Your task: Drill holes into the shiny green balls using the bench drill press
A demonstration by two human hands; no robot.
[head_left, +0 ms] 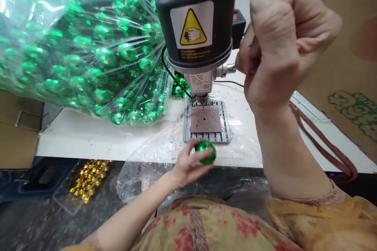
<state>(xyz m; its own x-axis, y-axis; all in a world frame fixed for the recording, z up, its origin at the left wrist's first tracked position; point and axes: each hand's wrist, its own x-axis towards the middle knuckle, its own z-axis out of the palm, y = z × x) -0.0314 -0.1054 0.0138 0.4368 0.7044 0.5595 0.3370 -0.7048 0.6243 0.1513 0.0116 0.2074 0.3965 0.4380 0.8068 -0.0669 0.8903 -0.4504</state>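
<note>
Between the fingers of my left hand (188, 164) sits a shiny green faceted ball (205, 152), held just in front of the drill press base (186, 135). My right hand (279, 43) is curled into a fist on the right side of the black-topped drill press (197, 55), at the handle (231, 68); what the fingers wrap round is mostly hidden. Under the chuck (202, 99) lies a flat pinkish board (206, 124) with a small dark hole, and dark shavings are scattered about it.
A big clear plastic bag (97, 55) full of green balls fills the left of the white table (88, 141). Cardboard boxes (332, 62) flank the table. Clear plastic film (132, 180) hangs over the front edge. Below left, a clear tray (70, 204) holds small gold balls.
</note>
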